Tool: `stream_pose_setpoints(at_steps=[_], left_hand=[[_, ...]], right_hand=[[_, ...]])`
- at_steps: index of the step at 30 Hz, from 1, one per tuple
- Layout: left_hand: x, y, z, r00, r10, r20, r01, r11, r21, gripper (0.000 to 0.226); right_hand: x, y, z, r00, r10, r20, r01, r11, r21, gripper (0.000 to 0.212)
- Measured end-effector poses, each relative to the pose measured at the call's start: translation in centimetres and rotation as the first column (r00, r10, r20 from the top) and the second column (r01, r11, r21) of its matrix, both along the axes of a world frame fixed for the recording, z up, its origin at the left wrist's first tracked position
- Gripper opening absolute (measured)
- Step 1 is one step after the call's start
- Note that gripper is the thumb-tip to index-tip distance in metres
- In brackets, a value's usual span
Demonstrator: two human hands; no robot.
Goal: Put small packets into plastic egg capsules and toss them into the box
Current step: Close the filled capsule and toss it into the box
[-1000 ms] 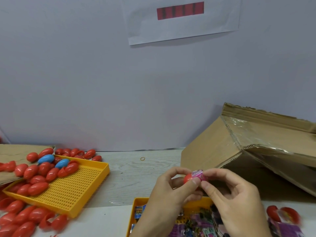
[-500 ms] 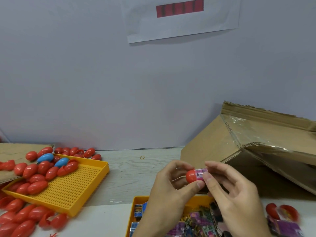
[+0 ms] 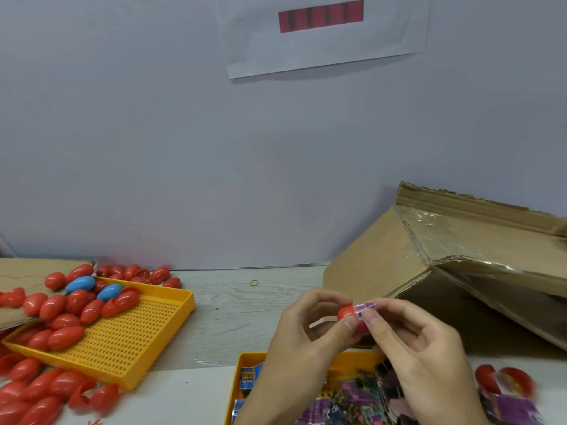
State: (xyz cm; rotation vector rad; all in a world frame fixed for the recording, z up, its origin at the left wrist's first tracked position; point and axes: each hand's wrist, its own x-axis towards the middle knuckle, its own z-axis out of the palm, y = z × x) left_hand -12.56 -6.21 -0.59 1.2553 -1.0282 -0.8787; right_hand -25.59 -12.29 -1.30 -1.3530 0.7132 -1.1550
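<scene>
**Packet being seated in a red capsule, held above the desk**

A red egg capsule (image 3: 348,312) is being held between both hands over the near part of the desk (image 3: 233,305). It is being pinched by the left hand (image 3: 302,342), whose fingers (image 3: 349,324) are curled narrowly round its rounded end. A pink-and-white packet (image 3: 365,308) is being gripped by the right hand (image 3: 423,354), its fingers (image 3: 376,322) closed on the wrapper where it is protruding from the capsule's open side. The packet is only partly inside the capsule; how deep cannot be told.

Directly below the fingers, a yellow tray (image 3: 310,358) holding a heap of purple and blue packets (image 3: 352,397) is being partly covered by both wrists. Beyond and to the right of the fingers, a cardboard box (image 3: 399,262) is lying tilted with its taped flap raised and its opening facing the hands. Well to the left of the fingers, a perforated yellow tray (image 3: 135,335) is carrying red capsules (image 3: 66,335) and two blue capsules (image 3: 80,283); more red ones are lying loose around it. Right of the right hand, open red capsule halves (image 3: 503,383) are resting on the desk. A rubber band (image 3: 254,283) is lying on the desk beyond the left hand.
</scene>
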Motion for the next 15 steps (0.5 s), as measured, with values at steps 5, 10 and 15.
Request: stream_pose_setpoints(at_steps=[5, 10, 15], left_hand=[[0.20, 0.04, 0.03, 0.998, 0.027, 0.049, -0.026, 1.000, -0.007, 0.016], [0.28, 0.14, 0.00, 0.997, 0.043, 0.072, -0.043, 0.999, -0.005, 0.022], [0.30, 0.20, 0.08, 0.996, 0.055, 0.068, -0.056, 0.998, 0.006, 0.020]], right_hand=[[0.01, -0.08, -0.10, 1.000, -0.006, 0.002, 0.006, 1.000, 0.001, 0.019], [0.00, -0.08, -0.07, 1.000, -0.012, -0.002, 0.012, 1.000, 0.001, 0.018], [-0.03, -0.05, -0.04, 1.000, -0.002, -0.006, 0.002, 1.000, -0.009, 0.021]])
